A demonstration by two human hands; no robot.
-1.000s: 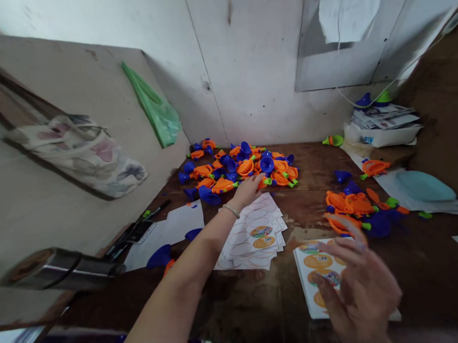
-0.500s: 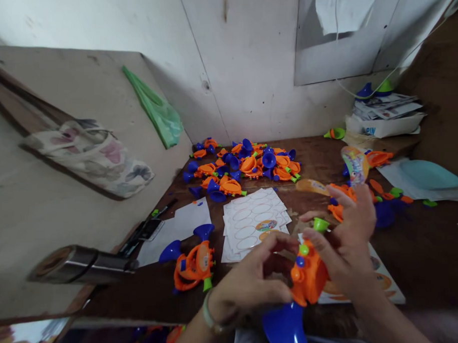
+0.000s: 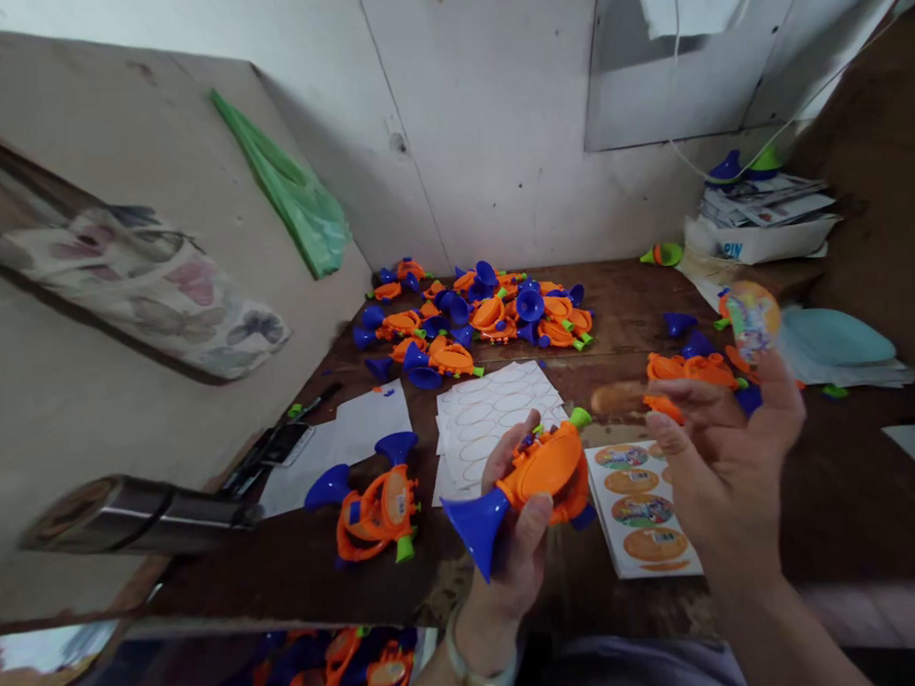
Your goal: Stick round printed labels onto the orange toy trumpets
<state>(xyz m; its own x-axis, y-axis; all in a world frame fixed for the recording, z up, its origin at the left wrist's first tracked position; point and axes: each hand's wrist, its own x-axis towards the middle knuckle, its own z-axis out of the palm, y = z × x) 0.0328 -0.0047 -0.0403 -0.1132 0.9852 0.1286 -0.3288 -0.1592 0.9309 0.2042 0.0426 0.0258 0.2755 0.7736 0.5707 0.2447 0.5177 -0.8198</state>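
Note:
My left hand (image 3: 523,559) is wrapped round a toy trumpet (image 3: 548,468) with an orange body, a blue bell pointing down-left and a green mouthpiece at the upper right. To its right, my right hand (image 3: 736,463) is raised with its fingers spread. A colourful oval sticker (image 3: 754,318) clings to one of its fingertips. A second, orange oval sticker (image 3: 617,397), blurred, extends leftward from another finger. Below and between the hands lies a sheet of oval stickers (image 3: 644,512). Used-looking sticker sheets (image 3: 497,422) with blank oval outlines lie behind the left hand.
A heap of toy trumpets (image 3: 494,317) lies at the back, and another double-belled one (image 3: 378,516) at left. Loose orange and blue parts (image 3: 691,368) sit behind my right hand. A steel flask (image 3: 137,516) lies at left; a teal lid-like piece (image 3: 837,337) rests at right.
The trumpet has turned in my left hand, its orange side now facing up and its bell left. My right hand has come off it and moved right, stickers still on its fingers.

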